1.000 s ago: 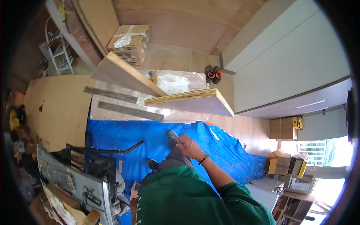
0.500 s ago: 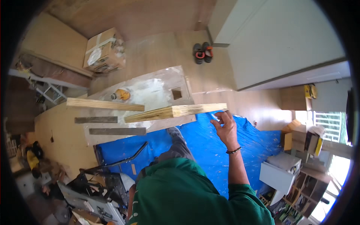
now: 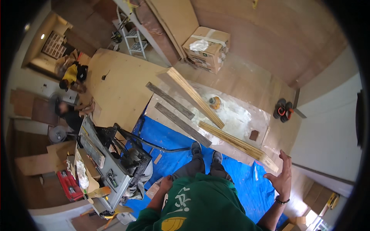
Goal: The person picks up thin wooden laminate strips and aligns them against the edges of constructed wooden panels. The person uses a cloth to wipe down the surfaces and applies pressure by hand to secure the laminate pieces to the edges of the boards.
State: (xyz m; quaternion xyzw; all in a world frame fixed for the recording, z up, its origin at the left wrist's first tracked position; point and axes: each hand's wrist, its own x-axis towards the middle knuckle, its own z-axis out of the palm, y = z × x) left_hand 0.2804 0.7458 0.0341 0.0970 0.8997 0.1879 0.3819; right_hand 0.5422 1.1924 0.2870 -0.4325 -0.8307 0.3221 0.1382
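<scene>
My right hand, with a dark bead bracelet on its wrist, is raised with thumb and fingers apart and holds nothing. Nearest to it is the end of a pale laminated wood beam; a small gap shows between them. Beside my left thigh hangs my left hand, its fingers curled and apparently holding nothing. A second pale beam lies beyond the first. Two narrow grey strips of wood rest to its left, on a white-smeared board. An orange-and-grey round tool sits on that board.
Blue sheeting covers the floor around my feet. A grey work table with a black frame stands at left. Two people crouch farther left by a plywood sheet. A taped carton and dark shoes are beyond.
My view has swung left, bringing the two people and more of the work table into sight. My left hand has come into view. The right hand's fingers have spread and straightened.
</scene>
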